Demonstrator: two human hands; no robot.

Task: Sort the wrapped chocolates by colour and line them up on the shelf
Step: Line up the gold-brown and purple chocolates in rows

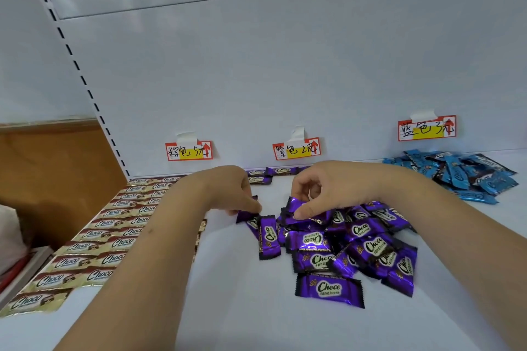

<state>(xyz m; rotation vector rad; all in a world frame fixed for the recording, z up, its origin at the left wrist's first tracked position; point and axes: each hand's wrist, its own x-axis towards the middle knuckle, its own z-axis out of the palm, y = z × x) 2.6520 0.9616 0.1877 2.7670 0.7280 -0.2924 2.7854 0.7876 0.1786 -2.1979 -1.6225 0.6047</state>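
Head camera looks down on both forearms reaching forward over the white shelf (pixel 233 308). Left hand (pixel 228 191) has its fingers curled down, pinching a purple chocolate (pixel 245 215) at its tip. Right hand (pixel 319 188), wrist bent, thumb and fingers clasp another purple wrapper (pixel 299 208) atop the purple pile (pixel 356 248) beneath it. Gold chocolates (pixel 114 228) lie in rows left of the left forearm; blue ones (pixel 462 174) are heaped beyond the right wrist.

White shelf (pixel 228 308): gold rows (pixel 114 236), purple heap (pixel 356 248), blue heap (pixel 462 174).
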